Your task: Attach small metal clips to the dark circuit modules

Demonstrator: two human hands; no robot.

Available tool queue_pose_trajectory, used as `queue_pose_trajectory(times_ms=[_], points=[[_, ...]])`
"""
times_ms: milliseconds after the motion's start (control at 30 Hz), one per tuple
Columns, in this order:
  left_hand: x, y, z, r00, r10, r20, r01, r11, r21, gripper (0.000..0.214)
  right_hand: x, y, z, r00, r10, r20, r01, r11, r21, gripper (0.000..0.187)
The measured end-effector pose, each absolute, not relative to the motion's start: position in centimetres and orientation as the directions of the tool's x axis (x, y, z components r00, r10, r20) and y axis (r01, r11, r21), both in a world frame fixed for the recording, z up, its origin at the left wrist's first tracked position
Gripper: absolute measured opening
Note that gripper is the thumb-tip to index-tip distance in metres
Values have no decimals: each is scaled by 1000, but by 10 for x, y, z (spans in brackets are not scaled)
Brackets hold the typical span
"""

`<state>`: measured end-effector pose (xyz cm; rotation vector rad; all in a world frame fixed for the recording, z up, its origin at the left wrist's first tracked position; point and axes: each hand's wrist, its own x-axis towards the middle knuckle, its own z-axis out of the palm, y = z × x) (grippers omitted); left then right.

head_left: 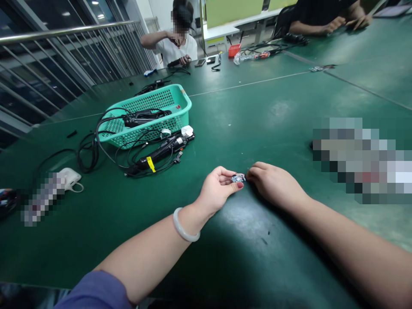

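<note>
Between the thumb and fingers of my left hand is a small circuit board, pale blue and silver, held just above the green table. A pale bangle circles my left wrist. My right hand is by the board's right end, its fingers bent and pinched together. What those fingers hold, if anything, is hidden by the hand.
Left of my hands, a black wand-like tool with a yellow tag and cables lies beside a turquoise basket holding more corded tools. A white corded item is further left. Two people sit across the green table, near a red box.
</note>
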<state>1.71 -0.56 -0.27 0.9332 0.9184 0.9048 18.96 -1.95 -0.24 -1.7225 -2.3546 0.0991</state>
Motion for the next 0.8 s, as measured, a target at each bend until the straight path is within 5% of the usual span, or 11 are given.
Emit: queue_pose_trajectory(times_ms=[133, 300, 800], points=[[18, -6, -3, 345, 909, -233, -201, 314, 928, 41, 196, -21, 3, -251, 926, 284, 943, 300, -145, 21], [19, -8, -4, 377, 898, -225, -206, 318, 925, 42, 193, -32, 21, -146, 838, 526, 901, 333, -280, 18], [21, -7, -1, 379, 891, -250, -215, 347, 913, 39, 177, -39, 19, -272, 863, 425, 852, 422, -310, 18]])
